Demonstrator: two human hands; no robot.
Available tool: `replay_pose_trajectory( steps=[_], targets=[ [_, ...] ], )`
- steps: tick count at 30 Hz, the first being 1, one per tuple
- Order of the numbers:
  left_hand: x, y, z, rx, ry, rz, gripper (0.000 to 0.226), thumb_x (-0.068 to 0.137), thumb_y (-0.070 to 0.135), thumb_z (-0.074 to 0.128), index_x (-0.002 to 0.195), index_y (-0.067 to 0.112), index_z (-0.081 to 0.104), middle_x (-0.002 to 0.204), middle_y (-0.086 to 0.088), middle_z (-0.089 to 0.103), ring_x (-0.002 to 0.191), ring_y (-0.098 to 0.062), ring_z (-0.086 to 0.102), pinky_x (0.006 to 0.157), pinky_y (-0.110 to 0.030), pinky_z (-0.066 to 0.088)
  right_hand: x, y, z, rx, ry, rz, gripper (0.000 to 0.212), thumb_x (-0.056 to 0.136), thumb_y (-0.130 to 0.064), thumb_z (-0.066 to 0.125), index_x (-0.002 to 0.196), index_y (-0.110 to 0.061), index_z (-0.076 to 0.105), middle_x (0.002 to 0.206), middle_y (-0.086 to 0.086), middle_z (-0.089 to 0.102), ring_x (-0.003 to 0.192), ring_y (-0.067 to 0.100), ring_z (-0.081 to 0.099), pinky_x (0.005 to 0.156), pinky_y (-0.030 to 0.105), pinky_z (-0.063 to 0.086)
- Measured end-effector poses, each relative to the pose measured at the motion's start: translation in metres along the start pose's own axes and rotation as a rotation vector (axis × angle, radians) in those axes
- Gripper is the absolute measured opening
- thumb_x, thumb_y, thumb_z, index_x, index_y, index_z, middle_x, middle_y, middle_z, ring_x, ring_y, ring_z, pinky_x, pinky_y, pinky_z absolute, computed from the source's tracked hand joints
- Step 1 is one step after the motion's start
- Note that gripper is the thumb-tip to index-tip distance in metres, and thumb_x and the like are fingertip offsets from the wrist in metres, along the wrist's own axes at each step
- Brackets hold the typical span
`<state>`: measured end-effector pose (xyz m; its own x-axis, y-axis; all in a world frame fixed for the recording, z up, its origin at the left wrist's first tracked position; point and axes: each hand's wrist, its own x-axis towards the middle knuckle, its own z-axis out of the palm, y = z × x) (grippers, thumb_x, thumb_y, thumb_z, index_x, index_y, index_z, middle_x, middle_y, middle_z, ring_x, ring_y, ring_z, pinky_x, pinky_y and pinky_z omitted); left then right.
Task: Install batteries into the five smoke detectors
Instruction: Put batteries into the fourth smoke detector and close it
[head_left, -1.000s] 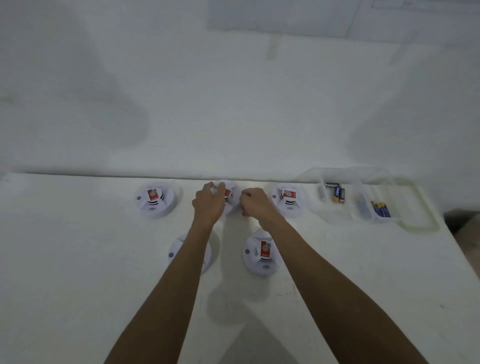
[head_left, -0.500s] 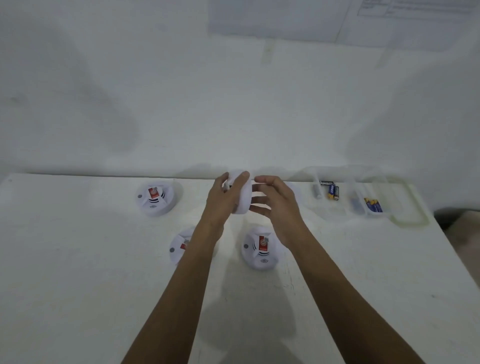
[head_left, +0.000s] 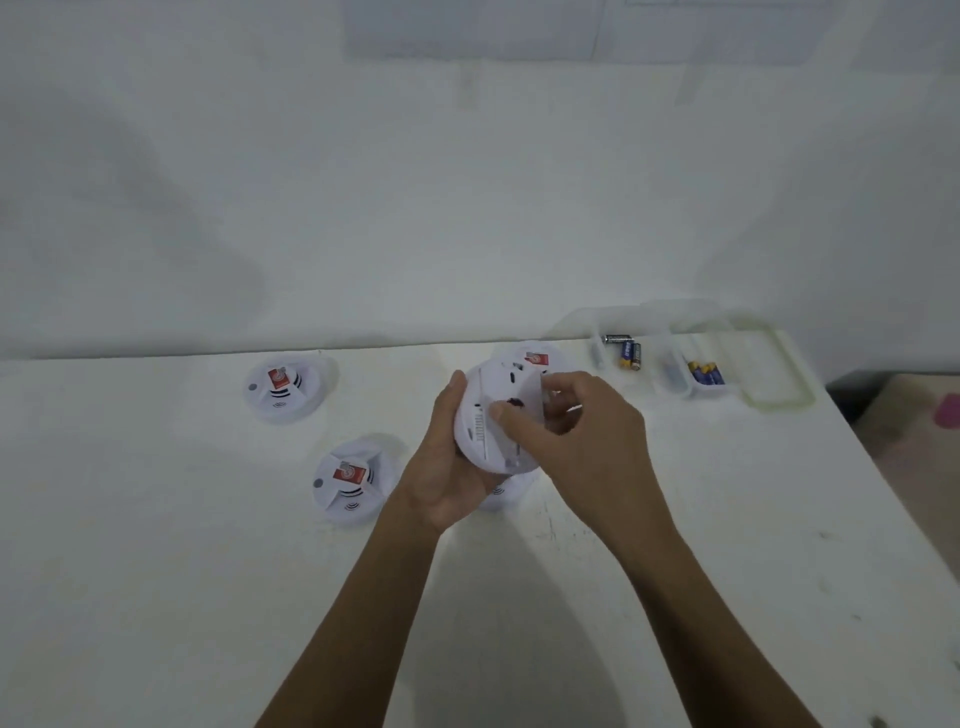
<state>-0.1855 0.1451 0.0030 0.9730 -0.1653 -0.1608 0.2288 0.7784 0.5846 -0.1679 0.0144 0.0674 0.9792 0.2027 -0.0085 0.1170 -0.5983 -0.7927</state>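
1 smoke detector (head_left: 485, 431) is held above the bench (head_left: 156, 519), back face turned up; its rim is gripped by left hand (head_left: 441, 470) fingers, its back plate pinched by right hand (head_left: 584, 449) fingers. batteries (head_left: 629, 355) are kept rightward, nearer the right hand.

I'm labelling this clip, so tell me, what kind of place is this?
Probably a plain workbench or test station, not a lived-in room: a bare white table against a plain white wall, several smoke detectors laid out on it, and a clear plastic box holding batteries.
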Motion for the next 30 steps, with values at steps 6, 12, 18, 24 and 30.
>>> replay_pose_trajectory(
  steps=[6,12,18,24,30],
  targets=[
    [0.002,-0.029,0.010,-0.111,0.055,-0.021,0.085,0.043,0.055,0.088,0.115,0.014,0.068,0.111,-0.016,0.068,0.096,-0.029,0.068,0.073,-0.040,0.057,-0.018,0.004,-0.004,-0.156,-0.001,0.037,0.073,0.072,-0.061,0.068,0.128,-0.021,0.042,0.118,-0.004,0.045,0.109,0.014,0.050,0.090,0.026,0.049],
    [0.008,-0.054,0.020,-0.074,0.226,-0.039,0.080,0.061,0.064,0.070,0.126,0.019,0.058,0.127,-0.015,0.059,0.108,-0.028,0.061,0.091,-0.042,0.050,-0.023,0.020,-0.026,-0.071,0.006,0.052,0.066,0.069,-0.054,0.074,0.116,-0.021,0.041,0.104,-0.007,0.040,0.104,0.016,0.050,0.085,0.033,0.053],
    [0.015,-0.077,0.047,-0.100,0.210,0.011,0.080,0.050,0.058,0.081,0.115,0.018,0.058,0.106,-0.010,0.063,0.091,-0.024,0.062,0.083,-0.037,0.052,-0.028,0.036,-0.057,-0.047,-0.020,-0.009,0.062,0.069,-0.047,0.077,0.112,-0.023,0.039,0.105,-0.007,0.041,0.105,0.014,0.047,0.083,0.031,0.052],
    [0.027,-0.101,0.060,-0.134,0.167,0.062,0.111,0.016,0.057,0.091,0.116,0.018,0.058,0.111,-0.011,0.066,0.094,-0.025,0.066,0.089,-0.044,0.051,-0.027,0.050,-0.078,-0.046,-0.037,-0.078,0.061,0.066,-0.042,0.080,0.106,-0.028,0.036,0.102,-0.008,0.043,0.101,0.013,0.047,0.079,0.028,0.052],
    [0.028,-0.113,0.054,-0.315,-0.038,0.082,0.069,0.075,0.050,0.072,0.130,0.011,0.055,0.128,-0.020,0.057,0.116,-0.037,0.056,0.095,-0.053,0.047,-0.021,0.061,-0.097,0.185,-0.137,-0.107,0.022,0.086,-0.022,0.066,0.084,-0.019,0.044,0.078,-0.009,0.055,0.071,0.004,0.059,0.054,0.012,0.046]
  ],
)
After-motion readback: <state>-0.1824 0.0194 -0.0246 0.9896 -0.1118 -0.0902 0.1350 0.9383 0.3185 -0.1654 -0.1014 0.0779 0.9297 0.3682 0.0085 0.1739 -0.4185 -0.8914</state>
